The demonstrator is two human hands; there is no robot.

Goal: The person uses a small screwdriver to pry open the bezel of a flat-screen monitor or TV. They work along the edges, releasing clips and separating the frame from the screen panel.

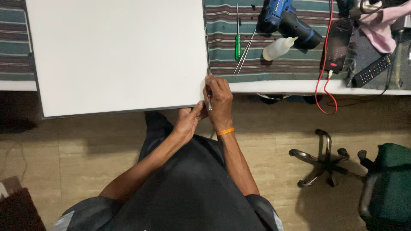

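A large white flat panel (115, 55) with a thin dark frame lies on the table and overhangs its front edge. My right hand (219, 102), with an orange band at the wrist, is closed around a small screwdriver (209, 99) whose red handle and metal shaft point at the panel's near right corner. My left hand (188, 122) sits just below that corner, thumb and fingers touching the panel's lower edge beside the tool's tip.
On the striped cloth (278, 64) right of the panel lie a green screwdriver (237, 45), thin metal rods (244, 53), a white squeeze bottle (277, 47), a blue cordless drill (287, 19), a dark device with red wires (336, 45), a remote (371, 70). An office chair (368, 175) stands on the floor.
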